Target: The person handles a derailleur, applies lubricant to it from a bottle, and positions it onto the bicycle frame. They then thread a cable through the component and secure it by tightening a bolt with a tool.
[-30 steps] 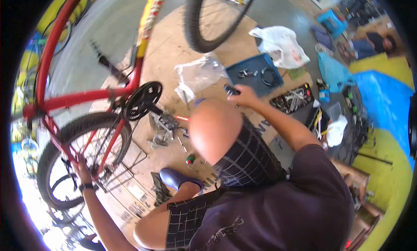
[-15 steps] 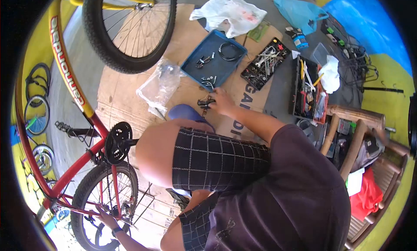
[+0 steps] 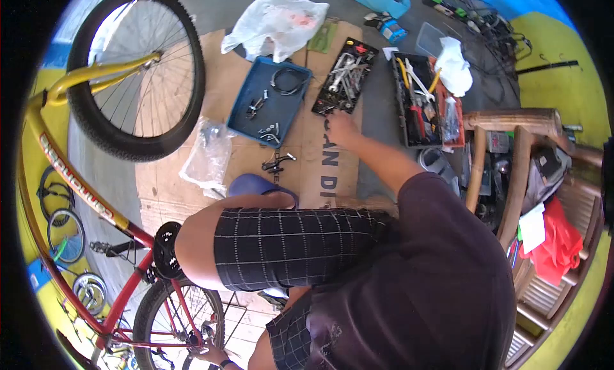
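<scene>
My right hand [image 3: 341, 128] is at the near end of a black tool tray [image 3: 320, 105] of wrenches [image 3: 345, 76]. Its fingers curl down at the tray's edge, and what they hold, if anything, is hidden. A black brake lever [image 3: 279, 161] lies on the cardboard [image 3: 256, 50] to the left of that hand. Low in the view, my left hand [image 3: 210, 353] is beside the rear wheel [image 3: 148, 311] of the red and yellow bicycle [image 3: 133, 275], near the hub. Its fingers are small and partly hidden.
A blue tray [image 3: 238, 117] holds a coiled cable and small metal parts. Right of the wrenches stands a toolbox [image 3: 404, 124], near a bamboo chair [image 3: 511, 122]. Plastic bags [image 3: 272, 28] lie around. The front wheel [image 3: 199, 69] is at upper left.
My right hand has left the brake lever on the cardboard and moved to the black tool tray. My left hand has shifted along the bicycle's rear towards the hub. The view has turned.
</scene>
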Available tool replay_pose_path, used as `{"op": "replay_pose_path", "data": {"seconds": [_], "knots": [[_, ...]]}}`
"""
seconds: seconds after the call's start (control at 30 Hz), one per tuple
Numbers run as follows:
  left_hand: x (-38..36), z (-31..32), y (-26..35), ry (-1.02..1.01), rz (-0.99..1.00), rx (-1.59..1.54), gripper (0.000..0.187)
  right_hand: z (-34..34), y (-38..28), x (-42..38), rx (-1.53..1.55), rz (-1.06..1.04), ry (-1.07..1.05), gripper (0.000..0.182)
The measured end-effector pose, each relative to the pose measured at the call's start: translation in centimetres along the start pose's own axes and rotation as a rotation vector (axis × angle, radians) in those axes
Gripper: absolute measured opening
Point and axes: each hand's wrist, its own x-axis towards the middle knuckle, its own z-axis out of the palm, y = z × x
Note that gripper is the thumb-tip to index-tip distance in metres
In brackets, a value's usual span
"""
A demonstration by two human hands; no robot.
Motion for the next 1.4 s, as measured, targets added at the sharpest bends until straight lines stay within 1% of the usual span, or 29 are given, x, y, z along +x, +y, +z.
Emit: {"op": "replay_pose_path", "data": {"seconds": [0.03,0.07,0.13,0.2,0.3,0.33,0.43,0.53,0.57,0.63,0.67,0.7,0.73,0.77,0.8,0.83,0.9,0.93,0.97,1.03,1.13,1.17,1.23,1.3,1.33,1.4], "knots": [[0.3,1.1,-1.6,0.239,-0.004,0.227,0.087,0.5,0.3,-0.2,-0.036,0.001,0.022,0.039],[0.3,0.8,-0.8,0.247,-0.029,0.169,0.085,-0.1,0.4,-1.2,-0.020,0.005,-0.006,0.035],[0.6,-0.6,1.2,0.149,-0.104,-0.029,0.081,-2.1,-0.3,-3.8,0.013,0.005,-0.051,0.029],[1.1,-1.2,2.6,0.074,-0.158,-0.110,0.076,-2.2,-0.1,-6.5,0.058,-0.020,-0.137,0.026],[1.9,-2.0,4.1,-0.014,-0.207,-0.183,0.070,-0.4,0.8,-10.8,0.182,-0.061,-0.248,0.024],[2.3,-2.1,4.5,-0.039,-0.218,-0.205,0.068,0.3,1.2,-11.8,0.237,-0.077,-0.281,0.024],[3.3,-2.5,4.9,-0.145,-0.254,-0.260,0.063,0.8,3.2,-14.5,0.570,-0.242,-0.249,0.022],[3.9,-3.0,5.2,-0.287,-0.288,-0.357,0.059,-1.9,7.0,-15.3,0.496,-0.264,0.105,0.018],[3.3,-2.8,5.2,-0.264,0.045,-0.254,0.049,-3.3,8.5,-15.1,0.497,-0.189,0.236,0.018],[3.0,-0.1,3.1,-0.385,0.092,-0.335,0.046,-6.2,12.1,-14.1,0.454,-0.021,0.498,0.018],[3.6,-0.8,4.0,-0.613,0.147,-0.035,0.036,-7.4,14.0,-13.5,0.410,0.075,0.627,0.017],[2.3,-0.9,5.3,-0.716,-0.137,-0.269,0.026,-7.9,15.9,-13.0,0.413,0.277,0.670,0.020],[2.0,-0.6,5.3,-0.741,-0.233,-0.406,0.023,-8.6,17.7,-12.7,0.404,0.465,0.641,0.024],[1.4,-0.1,5.4,-0.764,-0.329,-0.545,0.021,-9.0,18.9,-12.2,0.376,0.537,0.647,0.031],[1.2,0.4,5.1,-0.756,-0.412,-0.598,0.020,-9.1,20.3,-11.7,0.349,0.610,0.650,0.038],[0.7,0.2,5.3,-0.760,-0.477,-0.624,0.019,-10.8,20.2,-11.6,0.324,0.673,0.585,0.042],[0.9,0.1,5.5,-0.852,-0.486,-0.547,0.019,-10.1,20.3,-11.2,0.200,0.688,0.495,0.049],[0.4,-0.2,5.5,-0.836,-0.603,-0.535,0.020,-9.3,20.7,-10.8,0.140,0.693,0.449,0.053],[1.0,-0.4,5.7,-0.967,-0.538,-0.552,0.021,-8.5,21.1,-10.5,0.122,0.695,0.487,0.054],[-0.2,-1.9,7.6,-0.922,-0.706,-0.504,0.022,-7.0,22.0,-10.0,0.080,0.695,0.557,0.058],[0.1,-2.5,7.9,-1.043,-0.711,-0.552,0.022,-8.8,23.1,-9.5,0.253,0.759,0.340,0.055],[0.0,-2.8,7.7,-1.040,-0.708,-0.556,0.023,-10.2,23.3,-9.8,0.260,0.752,0.330,0.044],[-0.7,-3.7,8.1,-1.038,-0.704,-0.564,0.025,-10.8,25.6,-10.1,0.332,0.802,0.386,0.037],[-0.9,-3.2,7.5,-1.021,-0.757,-0.623,0.028,-9.2,30.1,-11.4,0.428,0.768,0.384,0.039],[-1.0,-3.0,6.9,-1.011,-0.784,-0.652,0.030,-8.5,31.2,-11.8,0.476,0.751,0.381,0.040],[-1.4,-3.2,6.5,-1.012,-0.772,-0.651,0.033,-8.9,31.2,-12.2,0.440,0.702,0.361,0.038]]}}
